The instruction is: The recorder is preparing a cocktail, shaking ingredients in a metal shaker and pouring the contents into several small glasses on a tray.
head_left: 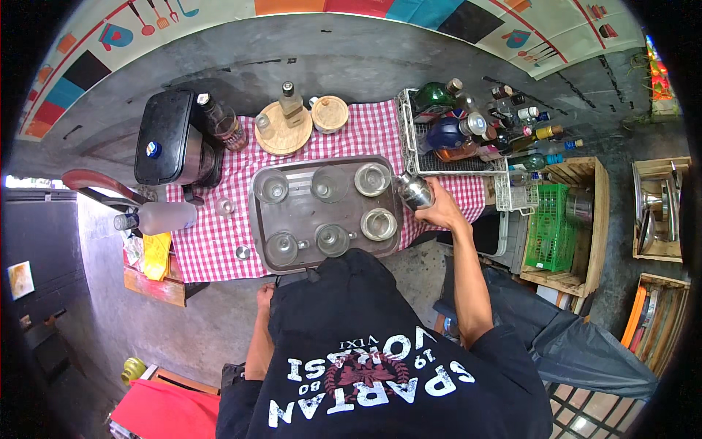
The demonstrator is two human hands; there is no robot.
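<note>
Holding metal shaker point(416, 193) in right hand point(442, 208), just right of tray point(300, 210). Probably stiff, slick, fairly light unless filled; best gripped round mid-body. Can't tell grip of left hand point(265, 294), beside near edge of cloth point(208, 257).

A scuffed grey wall point(314, 58) rises behind the far edge of the cloth-covered table point(208, 256); a utensil-patterned banner point(439, 16) hangs above. Grey concrete-like floor point(179, 329) spreads past the table's near left corner. Beyond its right edge stands a wooden crate point(601, 219). Bright light shows at far left.
</note>
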